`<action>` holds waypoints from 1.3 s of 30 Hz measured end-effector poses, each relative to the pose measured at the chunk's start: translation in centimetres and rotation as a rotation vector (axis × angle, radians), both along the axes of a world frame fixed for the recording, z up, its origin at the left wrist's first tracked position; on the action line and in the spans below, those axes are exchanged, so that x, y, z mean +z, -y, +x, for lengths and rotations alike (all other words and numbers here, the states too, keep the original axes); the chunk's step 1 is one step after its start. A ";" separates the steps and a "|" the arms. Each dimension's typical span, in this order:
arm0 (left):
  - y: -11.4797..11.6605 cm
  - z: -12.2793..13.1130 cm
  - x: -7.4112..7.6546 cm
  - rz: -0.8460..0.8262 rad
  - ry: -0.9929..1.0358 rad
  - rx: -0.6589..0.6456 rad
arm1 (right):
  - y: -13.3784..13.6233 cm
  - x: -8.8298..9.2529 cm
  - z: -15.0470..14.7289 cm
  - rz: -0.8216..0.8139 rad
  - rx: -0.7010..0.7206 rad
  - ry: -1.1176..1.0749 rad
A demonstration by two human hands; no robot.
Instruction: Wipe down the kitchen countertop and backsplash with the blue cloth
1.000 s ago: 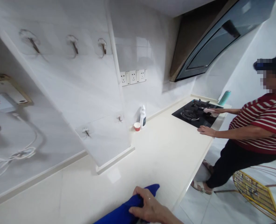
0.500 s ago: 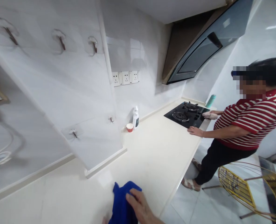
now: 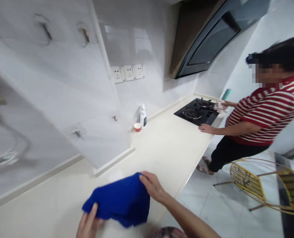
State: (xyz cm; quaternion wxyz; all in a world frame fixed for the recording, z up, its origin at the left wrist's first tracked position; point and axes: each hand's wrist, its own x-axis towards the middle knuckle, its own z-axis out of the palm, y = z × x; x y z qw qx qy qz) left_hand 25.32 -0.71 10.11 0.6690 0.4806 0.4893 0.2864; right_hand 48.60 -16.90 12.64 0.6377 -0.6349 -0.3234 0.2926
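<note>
A blue cloth is stretched between my two hands above the pale countertop. My left hand pinches its left end, thumb on top. At the upper right corner, my right hand grips the cloth between thumb and fingers. The cloth's lower edge hangs loose and uneven.
Against the wall stand a white bottle and a small red-and-white cup. Farther right, a person in a striped shirt holds a pale cloth by the gas stove. A yellow woven chair stands on the floor.
The blue cloth has gone from bunched under my right hand to spread out between both hands. My left hand has come into clear view. The other person's pale cloth has shifted slightly.
</note>
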 end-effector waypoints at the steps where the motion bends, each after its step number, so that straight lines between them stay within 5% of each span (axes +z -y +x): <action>1: -0.4 0.4 1.9 0.154 0.001 -0.045 | -0.4 1.2 -0.1 0.044 -0.001 -0.038; 4: -1.3 1.4 7.9 0.509 -0.079 -0.140 | -1.5 5.6 -0.1 0.169 -0.063 -0.094; 7: -2.1 2.0 13.0 0.627 0.011 -0.095 | -2.3 9.3 0.2 0.284 -0.101 -0.055; 10: -2.4 1.3 14.4 0.587 -0.012 -0.025 | -1.8 8.9 0.0 0.248 -0.087 0.007; 13: -1.3 -1.4 9.6 0.434 -0.117 -0.134 | 0.3 3.0 -1.2 0.087 -0.025 0.032; 17: 2.1 -8.0 -1.5 0.346 -0.514 -0.290 | 5.3 -8.6 -3.0 -0.187 0.084 -0.001; 20: 4.6 -11.3 -6.4 0.578 -0.770 -0.224 | 8.9 -13.9 -2.7 -0.307 0.001 0.039; 24: 7.7 -7.5 -7.7 0.887 -0.697 -0.305 | 9.2 -14.7 -0.9 -0.336 -0.048 0.242; 28: 10.7 0.9 -9.5 1.122 -0.742 -0.525 | 4.6 -14.0 -1.3 -0.214 0.024 0.522; 31: 11.4 3.2 -11.2 1.150 -0.794 -0.546 | 1.4 -14.9 -2.7 -0.134 0.066 0.633; 34: 9.3 1.1 -11.8 1.142 -0.849 -0.536 | 0.8 -16.7 -3.0 -0.091 0.028 0.684; 39: 3.7 -7.7 -10.9 1.062 -1.054 -0.346 | 3.5 -19.2 -1.1 -0.065 0.030 0.820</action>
